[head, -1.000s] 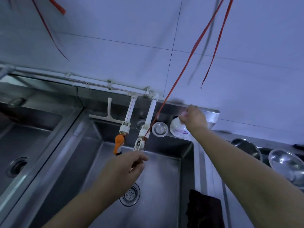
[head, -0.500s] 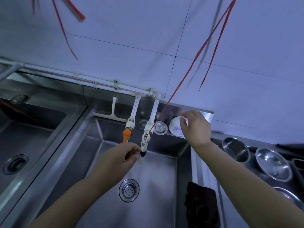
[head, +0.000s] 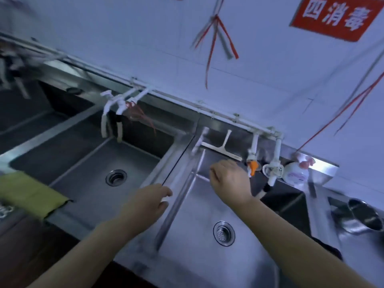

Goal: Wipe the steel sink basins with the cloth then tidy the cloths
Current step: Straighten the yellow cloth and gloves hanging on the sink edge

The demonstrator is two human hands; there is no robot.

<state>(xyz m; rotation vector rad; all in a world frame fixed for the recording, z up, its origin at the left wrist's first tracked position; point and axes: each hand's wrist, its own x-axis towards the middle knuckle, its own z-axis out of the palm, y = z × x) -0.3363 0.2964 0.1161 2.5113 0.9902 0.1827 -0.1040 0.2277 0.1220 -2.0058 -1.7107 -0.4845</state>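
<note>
- Steel divider ridge (head: 178, 196) is your landmark: the olive cloth (head: 31, 196) lies well left of it, draped on the basin rim, ready to grab.
- Your left hand (head: 145, 204) hovers at the ridge, fingers loosely curled; whether it holds something small and white, I cannot tell.
- Your right hand (head: 228, 179) hangs just right of it, empty, fingers relaxed.

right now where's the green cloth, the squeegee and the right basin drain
green cloth (head: 31, 196): head view, middle of the fabric
squeegee (head: 223, 149): head view, blade bar
right basin drain (head: 223, 233): head view, strainer centre

Two bare forearms reach in from the bottom edge, with no sleeves, and seemingly no watch or rings on the bare left hand (head: 145, 201) or bare right hand (head: 229, 180), though the frame is blurred.
</note>
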